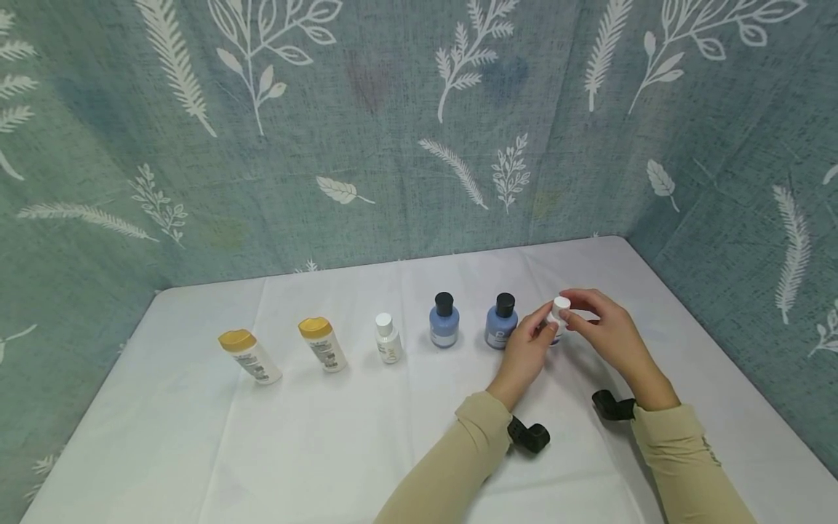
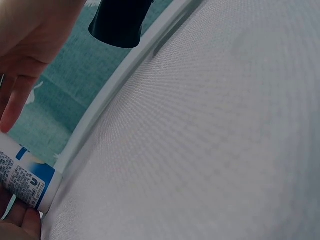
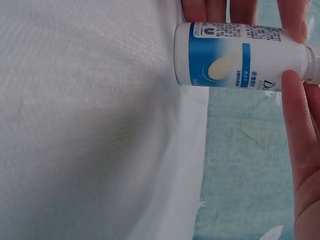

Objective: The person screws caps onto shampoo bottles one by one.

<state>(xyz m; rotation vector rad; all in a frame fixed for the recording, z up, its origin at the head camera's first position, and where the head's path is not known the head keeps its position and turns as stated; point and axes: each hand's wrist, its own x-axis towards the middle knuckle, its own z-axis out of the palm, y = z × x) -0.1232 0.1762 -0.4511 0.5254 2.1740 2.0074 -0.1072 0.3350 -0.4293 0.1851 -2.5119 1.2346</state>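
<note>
A small white bottle (image 1: 559, 311) with a white cap stands at the right of the row, partly hidden by both hands. My left hand (image 1: 526, 346) holds it around the body from the left. From the right, my right hand (image 1: 605, 329) pinches it near the cap, thumb and fingers on either side. Seen in the right wrist view, the bottle (image 3: 225, 57) carries a blue band around its lower part and printed text, and its base meets the white cloth. The same bottle (image 2: 30, 175) shows at the left edge of the left wrist view.
To the left stand two blue bottles with black caps (image 1: 501, 322) (image 1: 444, 320), another white bottle (image 1: 389, 340) and two white bottles with gold caps (image 1: 322, 345) (image 1: 251, 356). A white cloth covers the table (image 1: 314, 444). Leaf-patterned green fabric (image 1: 380, 131) rises behind.
</note>
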